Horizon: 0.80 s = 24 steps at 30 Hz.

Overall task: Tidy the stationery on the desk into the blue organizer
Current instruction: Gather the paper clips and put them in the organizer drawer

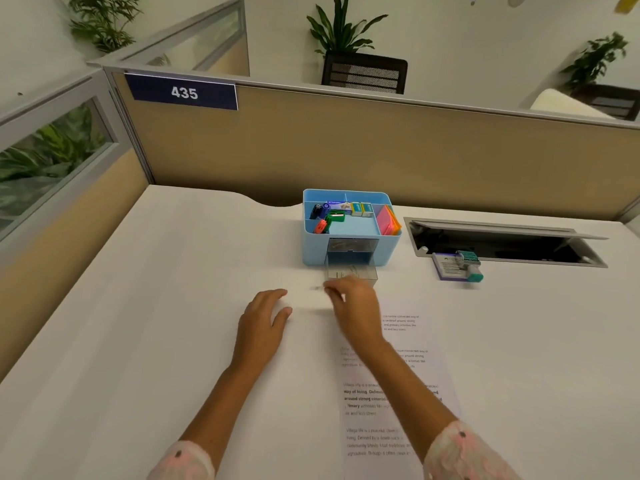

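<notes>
The blue organizer [349, 247] is sitting at the back of the white tabletop [138, 306], its small clear drawer [351, 273] pulled out. The right hand [353, 303] is pinching a small, blurred thing just in front of that drawer. The left hand [265, 320] is resting flat, fingers relaxed, holding nothing, beside a printed sheet [398, 393].

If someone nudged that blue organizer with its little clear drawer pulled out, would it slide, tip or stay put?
The blue organizer would probably slide rather than tip: it looks broad, low and flat-based on a smooth desk. The clear drawer, already pulled out, might rattle or shift.
</notes>
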Tool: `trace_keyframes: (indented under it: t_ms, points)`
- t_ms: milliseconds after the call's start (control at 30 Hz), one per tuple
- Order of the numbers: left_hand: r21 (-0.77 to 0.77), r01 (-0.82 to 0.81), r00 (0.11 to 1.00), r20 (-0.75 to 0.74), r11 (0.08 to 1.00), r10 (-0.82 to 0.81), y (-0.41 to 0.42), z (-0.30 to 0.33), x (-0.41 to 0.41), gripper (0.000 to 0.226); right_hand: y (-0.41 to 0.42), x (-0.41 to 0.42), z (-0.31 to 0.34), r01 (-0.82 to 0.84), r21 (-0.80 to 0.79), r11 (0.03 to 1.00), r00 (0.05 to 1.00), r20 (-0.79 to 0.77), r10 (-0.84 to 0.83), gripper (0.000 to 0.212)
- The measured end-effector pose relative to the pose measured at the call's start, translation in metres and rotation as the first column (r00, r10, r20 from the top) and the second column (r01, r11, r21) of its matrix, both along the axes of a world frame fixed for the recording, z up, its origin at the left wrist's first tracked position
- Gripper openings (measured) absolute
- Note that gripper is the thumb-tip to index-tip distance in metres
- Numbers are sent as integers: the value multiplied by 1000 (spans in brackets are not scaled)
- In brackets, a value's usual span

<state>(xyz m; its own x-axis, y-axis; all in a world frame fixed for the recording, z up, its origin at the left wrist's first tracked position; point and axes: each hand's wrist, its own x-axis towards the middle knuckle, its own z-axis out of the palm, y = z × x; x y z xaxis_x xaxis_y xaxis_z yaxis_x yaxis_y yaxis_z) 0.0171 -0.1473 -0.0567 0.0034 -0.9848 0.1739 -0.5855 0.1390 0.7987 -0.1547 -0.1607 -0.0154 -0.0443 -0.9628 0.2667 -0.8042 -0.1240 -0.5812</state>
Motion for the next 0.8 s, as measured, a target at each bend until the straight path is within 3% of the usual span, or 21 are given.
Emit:
trace_keyframes:
  t_ms: [167,333,400,500,633,800]
  points:
    - [74,-44,990,-130,996,53,-31,12,-9,38,-35,-44,13,172,-30,985,972,-155,-175,20]
    - [187,-139,971,-166,972,171,-88,49,-30,45,-51,-65,8,159,111,981,948,-296,-120,25]
    - [234,-142,978,-119,962,174,-111,61,-39,47,-53,-67,5,155,121,980,967,-222,-126,26]
    - [277,-88,996,9,957,89,-138,69,-51,43,-51,-68,2,289,92,953,954,57,-295,32]
    - [292,-38,999,5,956,38,-151,61,-57,35,-50,-76,1,399,313,862,849,229,-476,42]
    - [262,-55,998,37,963,47,-151,54,-58,37,-49,-80,-9,339,483,807,776,341,-530,17]
